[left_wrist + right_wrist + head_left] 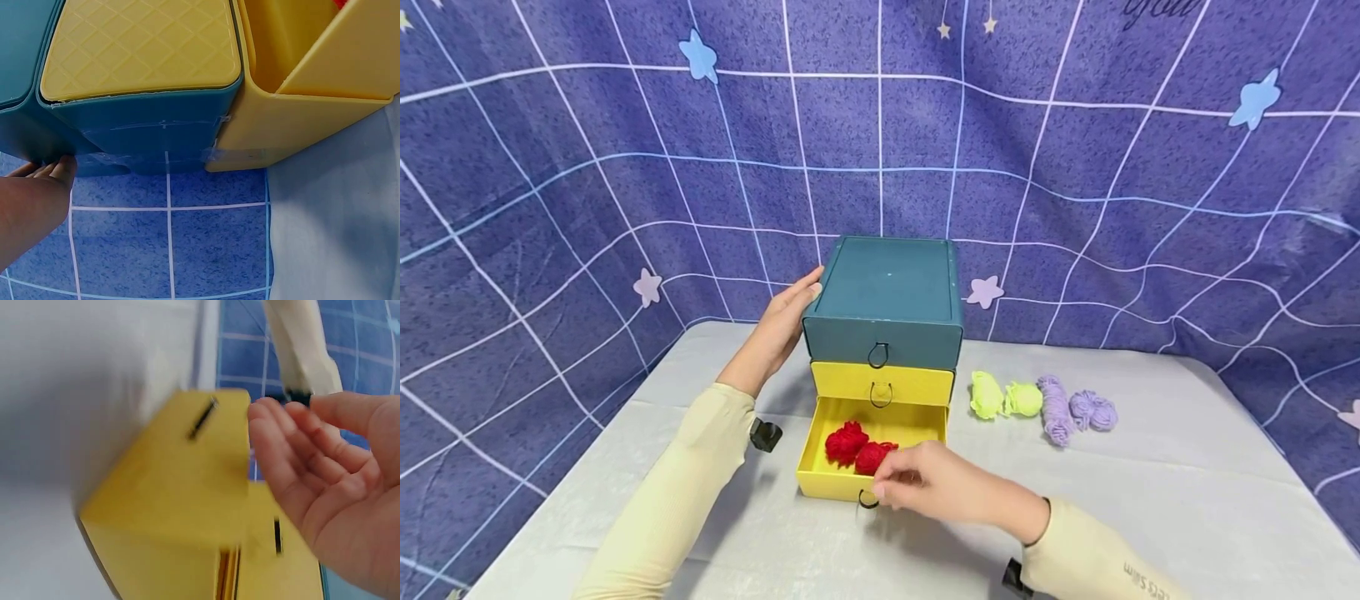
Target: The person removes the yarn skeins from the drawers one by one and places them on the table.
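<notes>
A small stack of drawers (891, 279) stands on the table, with a teal top drawer, a yellow middle drawer (850, 380) and a yellow bottom drawer (814, 485) pulled out. Two red yarn bundles (846, 442) lie inside the bottom drawer. My left hand (781, 323) rests against the stack's left side near the top; in the left wrist view its fingertips (62, 167) touch the teal casing. At the bottom drawer's front right, my right hand (936, 481) hovers by the black ring pull (868, 499). Its fingers bend loosely around nothing, apart from the drawer front in the right wrist view.
Right of the stack lie two lime yarn bundles (987, 395) and two lilac yarn bundles (1056, 411). A pale cloth covers the table (1157, 483). Behind it hangs a blue gridded curtain (1000, 192) with stars.
</notes>
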`<state>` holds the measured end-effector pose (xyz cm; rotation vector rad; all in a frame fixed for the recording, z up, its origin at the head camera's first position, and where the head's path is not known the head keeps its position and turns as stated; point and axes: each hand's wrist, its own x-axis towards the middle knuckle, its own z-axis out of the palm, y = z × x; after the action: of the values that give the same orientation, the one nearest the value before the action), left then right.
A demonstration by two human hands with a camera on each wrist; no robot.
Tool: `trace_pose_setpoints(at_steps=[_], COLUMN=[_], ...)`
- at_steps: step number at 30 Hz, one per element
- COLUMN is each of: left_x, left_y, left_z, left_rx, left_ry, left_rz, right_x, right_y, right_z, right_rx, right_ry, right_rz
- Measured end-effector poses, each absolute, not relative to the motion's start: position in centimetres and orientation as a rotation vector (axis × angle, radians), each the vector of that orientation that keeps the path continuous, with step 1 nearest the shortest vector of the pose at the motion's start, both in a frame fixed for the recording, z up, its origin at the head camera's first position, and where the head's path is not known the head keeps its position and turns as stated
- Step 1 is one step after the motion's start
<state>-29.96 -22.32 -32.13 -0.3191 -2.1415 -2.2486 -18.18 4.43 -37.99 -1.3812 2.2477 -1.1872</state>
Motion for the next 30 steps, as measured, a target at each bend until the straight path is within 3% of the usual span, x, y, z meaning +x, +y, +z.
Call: trace_pose_setpoints(at_steps=[11,30], left_x=[-30.3,-30.1], left_y=[-22.3,-22.3], left_z=[-32.1,-32.2], left_rx=[-0.31,-0.293], left_ry=[-2.148,-2.134], left_rz=[-2.252,-2.254], right_x=[-24.0,-24.9], right_y=[4.6,1.8], right_z=[-40.0,-41.2], right_rx=[-1.35,-1.441], right_ry=[2.31,2.444], right_rz=[-1.099,-0.721])
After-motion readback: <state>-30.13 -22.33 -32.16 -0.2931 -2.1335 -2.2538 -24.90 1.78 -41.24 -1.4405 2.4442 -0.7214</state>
